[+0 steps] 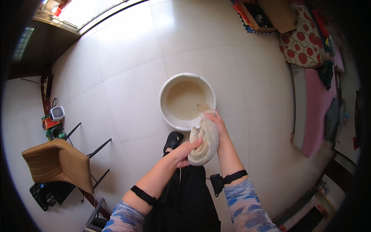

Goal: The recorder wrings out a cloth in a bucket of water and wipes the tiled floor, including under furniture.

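A bunched, beige cloth (pixel 205 142) is held in both hands, just over the near right rim of a white plastic basin (pixel 164 113). Cloudy, tan water (pixel 185 100) lies in the basin. My left hand (pixel 187 152) grips the cloth's near left side, thumb on top. My right hand (pixel 218 123) closes round its far right part, and a loose end hangs over the water. That end and the right fingers are blurred.
Below the basin is a black clog (pixel 174 140) on a foot. A tan chair (pixel 59 165) with black legs stands at left on the tiled floor (pixel 136 95). At right are a pink-covered seat (pixel 317 110), a patterned cushion (pixel 303 43) and an open cardboard box (pixel 265 27).
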The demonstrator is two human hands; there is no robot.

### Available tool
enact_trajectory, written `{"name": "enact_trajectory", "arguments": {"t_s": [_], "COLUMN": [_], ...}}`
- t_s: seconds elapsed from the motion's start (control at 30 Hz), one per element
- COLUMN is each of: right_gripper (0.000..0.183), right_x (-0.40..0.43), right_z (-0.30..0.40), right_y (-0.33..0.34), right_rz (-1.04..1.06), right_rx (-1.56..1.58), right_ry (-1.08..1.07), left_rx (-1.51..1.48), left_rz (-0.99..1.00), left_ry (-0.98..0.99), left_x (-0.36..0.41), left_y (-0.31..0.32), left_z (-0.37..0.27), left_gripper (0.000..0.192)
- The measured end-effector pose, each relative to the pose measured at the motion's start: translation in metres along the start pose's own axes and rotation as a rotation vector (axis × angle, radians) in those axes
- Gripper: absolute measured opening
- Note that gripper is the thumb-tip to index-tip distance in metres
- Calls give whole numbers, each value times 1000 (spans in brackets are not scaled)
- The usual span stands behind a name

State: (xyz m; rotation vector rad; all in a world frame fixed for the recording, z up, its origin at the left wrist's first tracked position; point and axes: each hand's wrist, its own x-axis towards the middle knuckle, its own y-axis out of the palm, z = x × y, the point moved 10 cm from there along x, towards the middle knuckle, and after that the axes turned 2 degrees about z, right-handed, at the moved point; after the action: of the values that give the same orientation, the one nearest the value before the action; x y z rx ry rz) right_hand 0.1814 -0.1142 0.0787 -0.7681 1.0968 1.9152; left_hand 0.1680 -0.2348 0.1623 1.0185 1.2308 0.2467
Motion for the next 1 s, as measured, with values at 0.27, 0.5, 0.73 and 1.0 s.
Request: {"name": "enact_trajectory", "arguments": {"t_s": [0.27, 0.5, 0.73, 1.0], "right_gripper": [74, 55, 59, 18], "right_x": [16, 29, -18, -55], "right_z": [28, 6, 31, 18], "right_y": [48, 70, 107, 118], "right_rz": [-259, 258, 482, 538], "right_rx": [-1288, -438, 158, 431], "right_ry": [-292, 73, -9, 4], "left_rx": [1356, 0, -544, -599], "left_rz": [-584, -5, 607, 568], "left_ry": [39, 148, 108, 93], "left_x": [1, -22, -54, -35], "left_y": [-20, -29, 34, 14], "left_z": [-45, -37, -31, -12], "left_gripper": [119, 82, 75, 70]}}
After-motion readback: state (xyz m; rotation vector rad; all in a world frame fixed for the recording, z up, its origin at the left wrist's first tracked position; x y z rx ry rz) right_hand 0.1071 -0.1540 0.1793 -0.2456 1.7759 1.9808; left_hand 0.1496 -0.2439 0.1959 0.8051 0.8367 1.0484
